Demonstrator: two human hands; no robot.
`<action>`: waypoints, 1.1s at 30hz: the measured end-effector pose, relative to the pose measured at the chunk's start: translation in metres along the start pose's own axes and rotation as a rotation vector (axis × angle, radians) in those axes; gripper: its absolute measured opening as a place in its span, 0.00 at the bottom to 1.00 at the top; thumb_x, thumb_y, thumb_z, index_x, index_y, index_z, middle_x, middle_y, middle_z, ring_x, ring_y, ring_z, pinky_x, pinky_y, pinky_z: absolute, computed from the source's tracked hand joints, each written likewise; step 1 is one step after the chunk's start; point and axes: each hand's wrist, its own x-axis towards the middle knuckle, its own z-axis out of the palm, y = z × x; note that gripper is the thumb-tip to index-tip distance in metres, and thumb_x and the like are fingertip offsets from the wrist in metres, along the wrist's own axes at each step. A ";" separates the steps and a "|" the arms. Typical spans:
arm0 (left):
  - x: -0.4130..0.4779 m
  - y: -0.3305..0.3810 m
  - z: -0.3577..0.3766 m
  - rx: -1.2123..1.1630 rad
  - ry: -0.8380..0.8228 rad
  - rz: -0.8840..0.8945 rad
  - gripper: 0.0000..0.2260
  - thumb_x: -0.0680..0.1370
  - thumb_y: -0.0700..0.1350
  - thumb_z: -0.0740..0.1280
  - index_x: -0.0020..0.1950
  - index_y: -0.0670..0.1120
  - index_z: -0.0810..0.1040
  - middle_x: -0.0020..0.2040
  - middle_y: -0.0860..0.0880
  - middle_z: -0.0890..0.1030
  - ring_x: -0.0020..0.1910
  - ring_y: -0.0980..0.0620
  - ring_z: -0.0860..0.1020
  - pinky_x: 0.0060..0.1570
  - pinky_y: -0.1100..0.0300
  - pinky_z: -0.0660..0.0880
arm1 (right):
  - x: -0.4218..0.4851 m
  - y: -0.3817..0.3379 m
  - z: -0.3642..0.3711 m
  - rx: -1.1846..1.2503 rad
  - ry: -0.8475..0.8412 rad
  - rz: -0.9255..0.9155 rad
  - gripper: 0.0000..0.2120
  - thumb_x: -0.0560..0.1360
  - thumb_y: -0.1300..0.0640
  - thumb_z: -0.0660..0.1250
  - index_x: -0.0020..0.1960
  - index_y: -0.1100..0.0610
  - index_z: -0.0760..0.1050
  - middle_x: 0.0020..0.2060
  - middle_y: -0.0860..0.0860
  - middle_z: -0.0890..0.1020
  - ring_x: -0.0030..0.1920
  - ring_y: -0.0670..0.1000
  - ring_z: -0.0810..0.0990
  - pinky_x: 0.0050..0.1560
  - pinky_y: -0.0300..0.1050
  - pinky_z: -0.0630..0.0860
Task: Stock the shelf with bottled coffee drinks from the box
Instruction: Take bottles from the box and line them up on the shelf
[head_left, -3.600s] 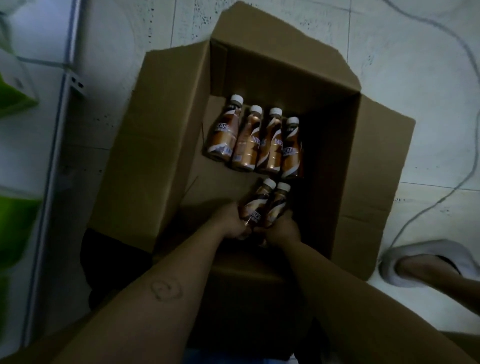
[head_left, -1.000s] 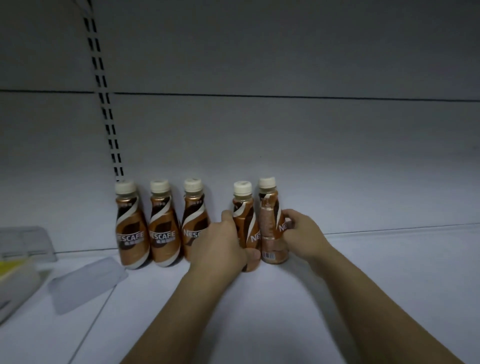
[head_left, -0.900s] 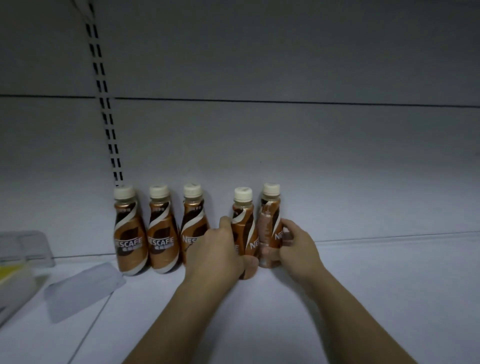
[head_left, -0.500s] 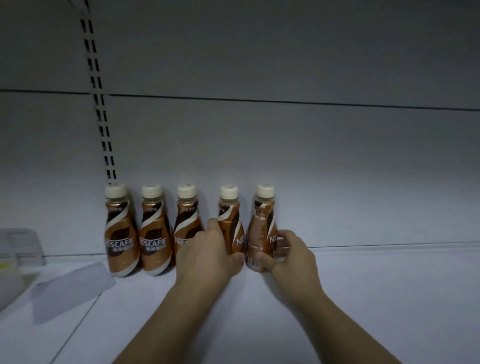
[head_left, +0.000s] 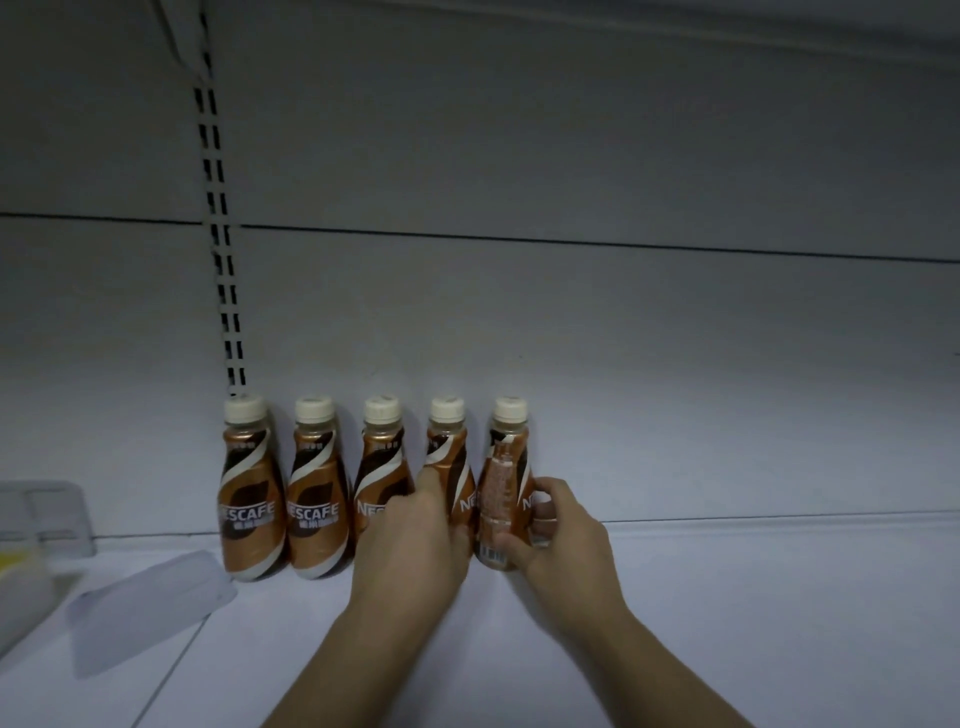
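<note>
far back on the white shelf (head_left: 727, 597), three coffee bottles (head_left: 317, 499) stand upright in a row at the left. just right of them the left hand (head_left: 410, 540) wraps the fourth bottle (head_left: 448, 457), fingers curled round its lower body. beside it the right hand (head_left: 561, 540) grips the fifth bottle (head_left: 506, 483), thumb in front. both bottles stand upright on the shelf.

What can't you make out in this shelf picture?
Head view:
Lower label of the fourth white-capped brown coffee bottle: covered by the left hand.
Brand name on the fifth white-capped brown coffee bottle: turned sideways, partly behind the right hand.
Clear plastic holder: blurred, cut off by the left edge.
</note>
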 end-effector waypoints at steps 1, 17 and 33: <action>0.002 0.000 0.001 0.014 0.007 0.001 0.14 0.76 0.51 0.66 0.59 0.49 0.70 0.44 0.51 0.81 0.42 0.51 0.81 0.44 0.53 0.79 | 0.001 0.001 0.001 -0.016 0.003 -0.003 0.22 0.65 0.55 0.78 0.45 0.35 0.69 0.40 0.21 0.76 0.43 0.27 0.77 0.33 0.24 0.71; -0.036 0.051 0.010 -0.058 -0.178 0.318 0.20 0.72 0.63 0.63 0.60 0.56 0.74 0.59 0.55 0.77 0.59 0.52 0.75 0.57 0.56 0.73 | -0.050 -0.018 -0.119 -0.677 0.002 0.043 0.47 0.67 0.32 0.68 0.77 0.45 0.51 0.76 0.46 0.60 0.76 0.48 0.56 0.74 0.62 0.43; -0.196 0.316 0.099 -0.260 -0.680 1.058 0.37 0.68 0.72 0.58 0.71 0.51 0.67 0.70 0.50 0.70 0.70 0.49 0.65 0.66 0.51 0.64 | -0.302 0.016 -0.378 -1.066 0.321 0.669 0.48 0.65 0.31 0.70 0.77 0.46 0.54 0.77 0.50 0.60 0.75 0.55 0.59 0.71 0.65 0.57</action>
